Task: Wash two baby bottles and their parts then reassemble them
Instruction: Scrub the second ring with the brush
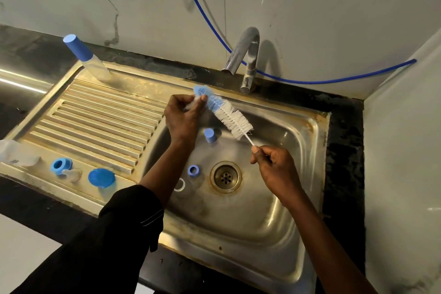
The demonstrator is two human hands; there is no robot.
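Observation:
Over the sink basin (269, 217), my right hand (274, 167) pinches the thin white handle of a blue-and-white bottle brush (224, 112). My left hand (183, 117) holds a small clear part against the brush's blue tip. An assembled bottle with a blue cap (87, 58) stands at the back of the drainboard (95, 122). In the basin lie a blue cap (210, 135), a blue ring (192, 170) and a clear ring (180, 185). At the drainboard's front sit a blue ring (60, 166) with a clear teat, a blue lid (101, 178) and a clear bottle body (16, 153).
A chrome tap (248, 59) stands behind the basin with no water running. The drain (225, 176) is near the basin's middle. A blue hose (310, 81) runs along the back wall. Dark countertop surrounds the sink, with a wall close on the right.

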